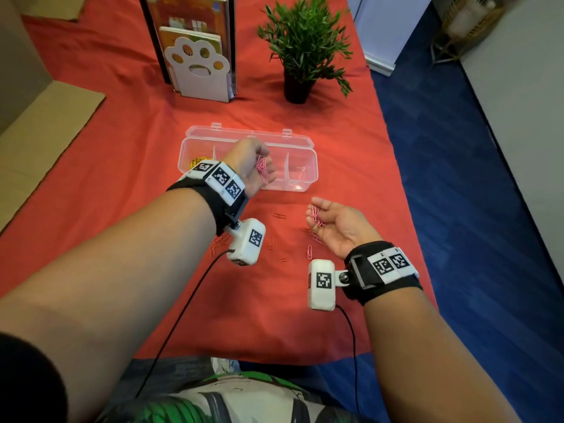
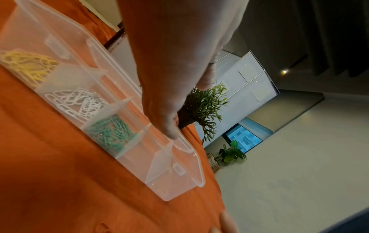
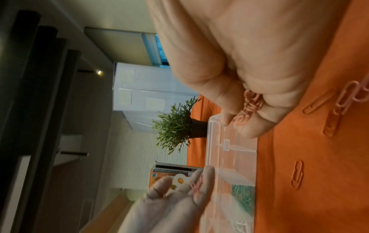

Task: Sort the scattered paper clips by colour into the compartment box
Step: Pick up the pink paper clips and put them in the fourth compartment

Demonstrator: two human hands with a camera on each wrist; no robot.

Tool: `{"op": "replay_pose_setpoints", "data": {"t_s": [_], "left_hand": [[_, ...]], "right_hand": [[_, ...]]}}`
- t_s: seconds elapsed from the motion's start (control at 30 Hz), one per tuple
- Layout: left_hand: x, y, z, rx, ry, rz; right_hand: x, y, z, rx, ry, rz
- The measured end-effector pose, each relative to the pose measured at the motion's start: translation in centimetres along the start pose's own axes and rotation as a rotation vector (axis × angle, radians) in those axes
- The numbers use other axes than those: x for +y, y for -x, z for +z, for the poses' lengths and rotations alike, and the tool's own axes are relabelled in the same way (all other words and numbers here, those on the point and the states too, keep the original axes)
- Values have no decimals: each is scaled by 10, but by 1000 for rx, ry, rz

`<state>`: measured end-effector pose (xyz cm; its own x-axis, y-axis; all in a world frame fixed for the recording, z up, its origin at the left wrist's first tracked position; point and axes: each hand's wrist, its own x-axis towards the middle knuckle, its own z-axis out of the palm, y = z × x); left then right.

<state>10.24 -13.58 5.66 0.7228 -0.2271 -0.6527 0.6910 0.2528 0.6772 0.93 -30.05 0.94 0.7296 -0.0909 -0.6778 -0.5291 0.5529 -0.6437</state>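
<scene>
Pink clips (image 1: pixel 262 170) dangle from the left hand (image 1: pixel 250 166), fingers curled round them, right above the compartment box (image 1: pixel 305 184), whose long axis runs left-right. The right hand (image 1: pixel 338 227), nearer us, cups more pink clips (image 1: pixel 317 216); the left looks set to drop first.

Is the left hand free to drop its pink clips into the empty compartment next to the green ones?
Probably yes: the left hand holds the pink clips above the open compartment box, nothing blocking.
</scene>
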Motion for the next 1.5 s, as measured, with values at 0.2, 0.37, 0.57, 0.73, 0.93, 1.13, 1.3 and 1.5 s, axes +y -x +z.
{"op": "replay_pose_setpoints", "data": {"t_s": [0.2, 0.37, 0.57, 0.73, 0.93, 1.13, 1.3, 1.5], "left_hand": [[-2, -17, 9, 72, 22, 45], [-6, -13, 0, 90, -58, 101], [-10, -16, -26, 231, -222, 280], [-33, -4, -51, 318, -428, 382], [-76, 1, -75, 273, -705, 366], [-101, 5, -62, 174, -1034, 344], [-104, -2, -36, 16, -1299, 429], [-98, -24, 2, -68, -1521, 641]], "right_hand": [[-8, -8, 6, 97, 316, -130], [-17, -24, 28, 139, 511, -250], [-26, -56, 69, 144, 698, -423], [-29, -72, 87, 47, 961, -436], [-27, -43, 56, 135, 1024, -541], [10, -15, -5, 217, 1364, -323], [35, 5, -33, 307, 1447, -256], [65, 3, -36, 250, 1672, -413]]}}
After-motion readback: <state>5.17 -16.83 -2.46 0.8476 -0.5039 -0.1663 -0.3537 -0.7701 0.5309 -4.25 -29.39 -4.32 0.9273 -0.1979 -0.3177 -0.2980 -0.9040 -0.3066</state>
